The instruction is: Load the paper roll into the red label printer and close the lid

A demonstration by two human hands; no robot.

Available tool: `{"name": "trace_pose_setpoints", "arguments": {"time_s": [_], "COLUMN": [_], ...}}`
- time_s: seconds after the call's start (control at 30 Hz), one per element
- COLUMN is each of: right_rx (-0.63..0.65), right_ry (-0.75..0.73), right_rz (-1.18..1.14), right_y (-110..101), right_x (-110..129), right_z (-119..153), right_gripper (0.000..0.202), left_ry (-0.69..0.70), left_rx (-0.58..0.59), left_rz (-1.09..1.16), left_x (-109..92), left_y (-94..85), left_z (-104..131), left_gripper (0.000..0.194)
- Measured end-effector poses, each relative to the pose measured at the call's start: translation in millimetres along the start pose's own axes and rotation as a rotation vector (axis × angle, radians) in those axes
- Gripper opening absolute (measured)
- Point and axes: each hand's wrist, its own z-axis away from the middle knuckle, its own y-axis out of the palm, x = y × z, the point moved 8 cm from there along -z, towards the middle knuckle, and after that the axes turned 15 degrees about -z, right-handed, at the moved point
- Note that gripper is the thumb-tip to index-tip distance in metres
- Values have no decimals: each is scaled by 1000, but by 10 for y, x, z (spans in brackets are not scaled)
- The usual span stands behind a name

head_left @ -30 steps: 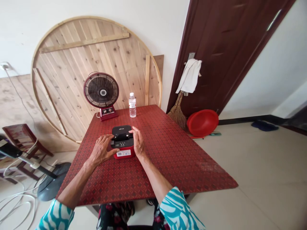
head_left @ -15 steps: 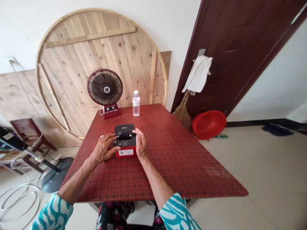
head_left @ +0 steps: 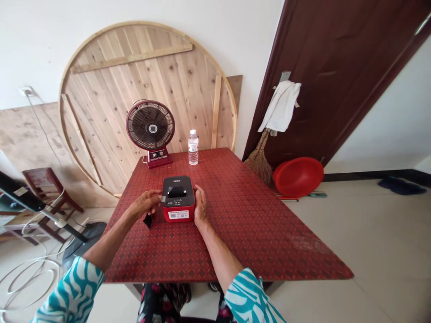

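A red box-shaped device (head_left: 182,214) with a black top and a white label on its front stands on the red patterned table (head_left: 249,233). My left hand (head_left: 147,204) is at its left side, fingers curled, the fingertips by a small grey tab at the top's left edge; whether they grip it is too small to tell. Below this hand a small black piece (head_left: 147,220) shows, partly hidden. My right hand (head_left: 200,206) rests along the device's right side, its fingers stretched forward and the thumb side against the red wall.
A small fan (head_left: 151,128) and a water bottle (head_left: 193,148) stand at the table's back. Behind leans a round wooden panel (head_left: 134,80). Right of the table are a broom (head_left: 259,163) and a red basin (head_left: 298,176). A chair (head_left: 45,186) stands at the left.
My left hand has drawn back off the device's top to its left side and its fingers have curled. The right fingers have slid off the top edge to the side. The view has shifted slightly.
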Motion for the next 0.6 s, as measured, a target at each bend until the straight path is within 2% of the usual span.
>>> {"name": "trace_pose_setpoints", "arguments": {"time_s": [0.3,0.6], "right_rx": [-2,-12], "right_ry": [-9,28], "right_rz": [6,-10], "right_y": [-6,-27], "right_x": [16,-54], "right_z": [5,12], "right_gripper": [55,54], "left_ry": [-20,-128], "left_rx": [151,183], "left_rz": [28,91], "left_x": [104,147], "left_y": [41,101], "left_z": [-61,-72], "left_gripper": [49,38]}}
